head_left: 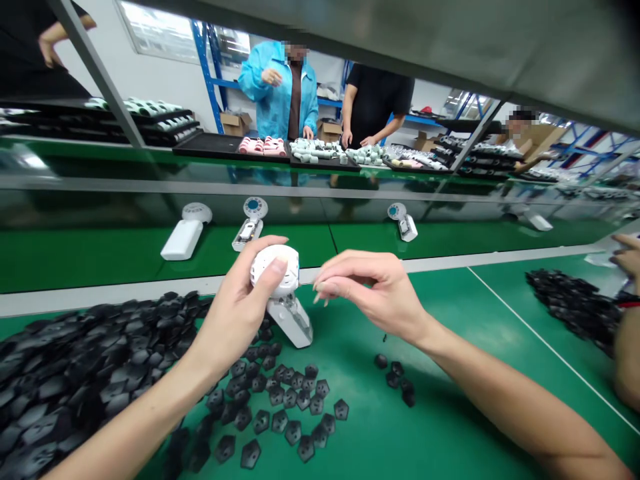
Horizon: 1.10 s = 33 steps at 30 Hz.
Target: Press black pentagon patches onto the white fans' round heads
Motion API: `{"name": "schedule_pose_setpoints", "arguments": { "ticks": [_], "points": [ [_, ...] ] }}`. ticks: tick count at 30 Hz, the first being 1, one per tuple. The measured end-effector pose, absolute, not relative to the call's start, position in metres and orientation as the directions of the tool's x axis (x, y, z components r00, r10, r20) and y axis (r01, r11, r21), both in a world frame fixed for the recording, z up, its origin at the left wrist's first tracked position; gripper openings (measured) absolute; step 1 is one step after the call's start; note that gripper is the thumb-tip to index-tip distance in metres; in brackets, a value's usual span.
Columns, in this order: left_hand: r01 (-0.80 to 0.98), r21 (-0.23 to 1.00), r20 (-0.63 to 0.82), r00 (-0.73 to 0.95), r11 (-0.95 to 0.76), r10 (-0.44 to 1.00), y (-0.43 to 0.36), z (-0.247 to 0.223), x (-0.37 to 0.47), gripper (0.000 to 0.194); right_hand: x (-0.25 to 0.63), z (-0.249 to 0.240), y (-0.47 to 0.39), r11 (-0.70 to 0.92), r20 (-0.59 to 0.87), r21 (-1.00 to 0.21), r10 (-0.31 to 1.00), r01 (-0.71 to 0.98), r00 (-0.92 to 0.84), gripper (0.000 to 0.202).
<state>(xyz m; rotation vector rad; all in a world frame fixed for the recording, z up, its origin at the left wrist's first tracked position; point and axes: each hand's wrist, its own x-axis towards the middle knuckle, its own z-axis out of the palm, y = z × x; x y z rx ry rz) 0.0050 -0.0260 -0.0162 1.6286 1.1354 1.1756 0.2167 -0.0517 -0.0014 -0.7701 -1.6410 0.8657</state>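
Observation:
My left hand [250, 287] is wrapped round the round head of a white handheld device [293, 320], its thumb pressed on the near side. The device's body slants down to the right, its lower end close to the green mat [450, 427]. To the right of the device, apart from it, my right hand [370, 290] has its fingertips pinched together; what they hold, if anything, is too small to make out. Below both hands lie scattered black pentagonal pieces [293, 432], and a large heap of black pieces [100, 360] fills the left side.
Several white devices, one at the left [183, 237], lie on the green conveyor [350, 240] beyond the white edge. Black trays [200, 143] of parts stand behind it, with people beyond. At the right, another person's hand [627, 257] is near a black heap [575, 303].

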Motion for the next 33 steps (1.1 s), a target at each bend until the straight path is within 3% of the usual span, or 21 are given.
{"name": "schedule_pose_setpoints", "arguments": {
  "ticks": [5, 11, 15, 23, 33],
  "points": [
    [0.287, 0.911, 0.255, 0.169, -0.295, 0.952, -0.034, -0.007, 0.010, 0.049, 0.212, -0.003, -0.053, 0.453, 0.444, -0.891, 0.884, 0.038, -0.143, 0.010],
    [0.340, 0.900, 0.234, 0.149, -0.273, 0.961, -0.040, -0.006, 0.014, 0.055, 0.214, -0.001, -0.054, 0.526, 0.505, -0.840, 0.847, 0.131, -0.164, 0.010],
    [0.353, 0.898, 0.224, 0.144, -0.262, 0.964, -0.038, -0.004, 0.014, 0.055, 0.216, 0.004, -0.055, 0.427, 0.408, -0.900, 0.896, 0.088, -0.175, 0.008],
    [0.354, 0.885, 0.246, 0.196, -0.302, 0.949, -0.046, -0.003, 0.017, 0.053, 0.219, 0.009, -0.055, 0.245, 0.224, -0.965, 0.954, 0.089, -0.199, 0.024],
    [0.299, 0.884, 0.316, 0.183, -0.359, 0.931, -0.043, -0.007, 0.025, 0.054, 0.211, 0.013, -0.071, 0.224, 0.201, -0.970, 0.957, 0.094, -0.211, 0.006]
  ]
}}
